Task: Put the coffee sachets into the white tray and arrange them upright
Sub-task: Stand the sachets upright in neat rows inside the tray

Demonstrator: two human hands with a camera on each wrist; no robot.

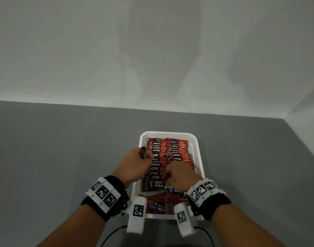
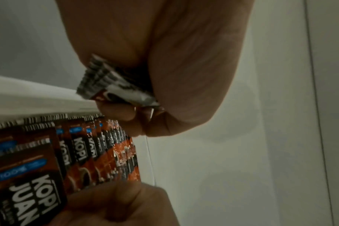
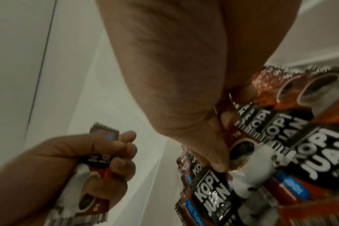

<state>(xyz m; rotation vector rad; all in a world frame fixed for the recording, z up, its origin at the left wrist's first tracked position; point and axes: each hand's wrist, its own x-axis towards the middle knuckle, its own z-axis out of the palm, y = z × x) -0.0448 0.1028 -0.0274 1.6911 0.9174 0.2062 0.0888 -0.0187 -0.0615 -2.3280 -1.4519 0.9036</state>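
The white tray (image 1: 200,157) stands on the grey table, filled with two rows of red coffee sachets (image 1: 172,148) standing on edge. A few more sachets (image 1: 159,205) lie flat at its near end. My left hand (image 1: 145,155) is over the tray's left rim and grips a small bundle of sachets (image 2: 110,87), also seen in the right wrist view as held sachets (image 3: 99,159). My right hand (image 1: 167,177) is down among the near standing sachets, fingers curled, pinching one sachet (image 3: 240,146) in the row. Its fingertips are hidden in the head view.
The grey table (image 1: 63,148) stretches to the left and behind the tray. A white wall (image 1: 152,50) bounds it at the back and right. Black cables (image 1: 113,232) run at the near edge under my wrists.
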